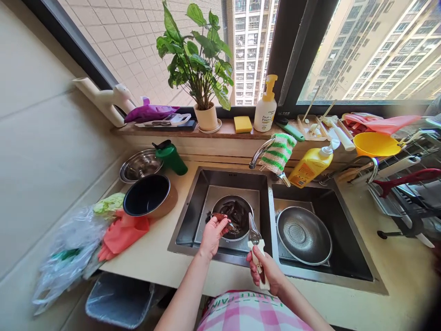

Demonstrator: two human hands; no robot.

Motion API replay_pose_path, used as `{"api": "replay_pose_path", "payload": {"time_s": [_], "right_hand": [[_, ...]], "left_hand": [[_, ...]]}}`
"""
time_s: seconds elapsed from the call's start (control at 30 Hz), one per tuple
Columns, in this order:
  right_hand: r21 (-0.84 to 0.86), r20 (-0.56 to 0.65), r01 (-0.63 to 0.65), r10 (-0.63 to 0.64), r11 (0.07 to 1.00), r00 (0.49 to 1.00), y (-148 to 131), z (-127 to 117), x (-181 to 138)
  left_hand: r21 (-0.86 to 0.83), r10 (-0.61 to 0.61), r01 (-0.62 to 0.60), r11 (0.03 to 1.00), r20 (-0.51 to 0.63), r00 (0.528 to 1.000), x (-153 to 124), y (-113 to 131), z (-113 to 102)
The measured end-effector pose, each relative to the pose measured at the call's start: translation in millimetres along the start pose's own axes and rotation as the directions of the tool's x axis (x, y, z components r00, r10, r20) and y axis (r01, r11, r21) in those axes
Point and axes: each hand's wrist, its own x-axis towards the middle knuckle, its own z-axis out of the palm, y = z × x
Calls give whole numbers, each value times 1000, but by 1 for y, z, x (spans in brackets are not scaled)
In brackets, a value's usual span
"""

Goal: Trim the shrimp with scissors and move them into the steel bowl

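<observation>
My left hand (pixel 212 233) is closed in a pinch on a reddish-brown shrimp (pixel 220 216), held over a metal bowl (pixel 251 204) in the left sink basin. More dark shrimp (pixel 235 209) lie in the bowl. To the right of the bowl, my right hand (pixel 265 269) is wrapped round the white handles of a pair of kitchen scissors (pixel 255 236). Their metal blades point away from me, by the bowl's right rim, apart from the shrimp in my left hand.
A frying pan (pixel 303 235) lies in the right basin. The faucet (pixel 260 154), draped with a striped cloth (pixel 279 151), stands behind the divider. On the left counter are a dark pot (pixel 148 195), red gloves (pixel 126 232) and a green bottle (pixel 172 158). A lined bin (pixel 119 301) sits below.
</observation>
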Motion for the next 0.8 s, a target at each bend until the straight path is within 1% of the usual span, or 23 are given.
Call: {"api": "replay_pose_path", "payload": {"time_s": [0.07,0.13,0.17,0.23,0.3,0.33,0.43,0.63,0.8], "right_hand": [[-126,-18,54,-57,991,998,0,-2,0],[-313,-19,157,-171,937,985,-2,-4,-2],[-413,-6,212,-235,886,972,-4,-5,-4],[-586,34,294,-339,755,940,-8,-6,-9],[-702,62,322,-396,635,916,-12,-7,-14],[-739,64,322,-414,592,908,-13,-7,-15],[-802,60,304,-437,515,898,-14,-7,-18],[-838,17,254,-442,483,897,-10,-5,-15],[-862,24,255,-467,438,884,-9,-4,-15]], "left_hand": [[0,12,-12,1000,-10,1000,0,2,1],[4,28,-28,1000,-19,999,0,3,0],[6,33,-32,999,-24,999,0,4,0],[16,32,-31,999,-31,999,0,5,-1],[35,24,-23,999,-35,999,-1,6,-2],[45,21,-20,999,-35,999,-2,6,-2],[47,13,-11,999,-26,1000,-4,6,-1],[-28,-28,29,999,21,999,-8,2,2],[-40,-26,27,999,32,999,-8,-1,1]]}}
